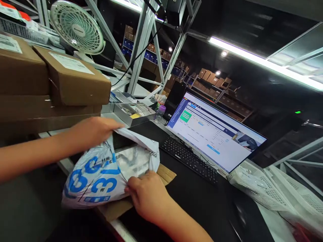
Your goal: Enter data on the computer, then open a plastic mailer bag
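A white plastic mailer bag [101, 174] with large blue digits lies on the dark desk, partly over a piece of brown cardboard [165, 174]. My left hand [93, 129] grips the bag's upper flap, fingers closed on the plastic. My right hand [147, 195] pinches the bag's lower edge near the cardboard. Something silvery shows inside the bag's open mouth.
Stacked cardboard boxes [73, 80] stand at the left under a white fan [77, 28]. A metal tray [133, 112] with small items, a small bottle [160, 114], a keyboard [189, 159] and a lit monitor [214, 131] sit behind. White plastic baskets [272, 188] lie at the right.
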Available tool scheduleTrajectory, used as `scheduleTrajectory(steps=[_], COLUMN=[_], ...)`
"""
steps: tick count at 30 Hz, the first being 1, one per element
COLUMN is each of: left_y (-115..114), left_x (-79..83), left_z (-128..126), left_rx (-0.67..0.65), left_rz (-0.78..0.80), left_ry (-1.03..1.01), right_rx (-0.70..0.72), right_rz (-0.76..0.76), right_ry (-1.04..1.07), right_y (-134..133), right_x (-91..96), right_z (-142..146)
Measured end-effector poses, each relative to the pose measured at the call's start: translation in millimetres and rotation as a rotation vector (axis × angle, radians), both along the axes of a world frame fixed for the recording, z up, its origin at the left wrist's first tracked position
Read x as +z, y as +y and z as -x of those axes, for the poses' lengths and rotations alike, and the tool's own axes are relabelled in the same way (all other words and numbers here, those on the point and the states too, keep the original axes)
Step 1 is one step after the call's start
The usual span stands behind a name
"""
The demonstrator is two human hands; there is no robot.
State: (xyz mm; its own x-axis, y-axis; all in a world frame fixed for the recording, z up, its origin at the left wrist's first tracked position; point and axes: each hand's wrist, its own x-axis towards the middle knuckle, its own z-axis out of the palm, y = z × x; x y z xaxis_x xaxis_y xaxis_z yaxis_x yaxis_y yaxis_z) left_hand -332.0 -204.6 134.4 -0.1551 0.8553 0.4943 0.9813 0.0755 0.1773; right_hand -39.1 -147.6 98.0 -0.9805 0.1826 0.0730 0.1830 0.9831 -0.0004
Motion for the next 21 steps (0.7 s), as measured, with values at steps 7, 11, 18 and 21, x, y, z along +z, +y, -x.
scheduleTrajectory(steps=[7, 11, 18, 21], left_y=[21, 17, -45, -71], left_x=[-15.3, 1.9, 9.6, -6.9], left_z=[52, 23, -55, -63], left_rx=[0.164, 0.161, -0.536, -0.528], left_rz=[-0.003, -0.017, -0.291, -0.341], left_ry=[-0.069, 0.014, 0.474, 0.532], right_rx=[0.123, 0.125, 0.049, 0.033], right_rz=[0.037, 0.078, 0.336, 0.255], right_ry=[-0.059, -0.034, 0.033, -0.046], right_y=[-2, 0, 0, 3], right_x=[-16.5, -6.3, 18.3, 29.2], right_z=[-16, -16, -14, -3])
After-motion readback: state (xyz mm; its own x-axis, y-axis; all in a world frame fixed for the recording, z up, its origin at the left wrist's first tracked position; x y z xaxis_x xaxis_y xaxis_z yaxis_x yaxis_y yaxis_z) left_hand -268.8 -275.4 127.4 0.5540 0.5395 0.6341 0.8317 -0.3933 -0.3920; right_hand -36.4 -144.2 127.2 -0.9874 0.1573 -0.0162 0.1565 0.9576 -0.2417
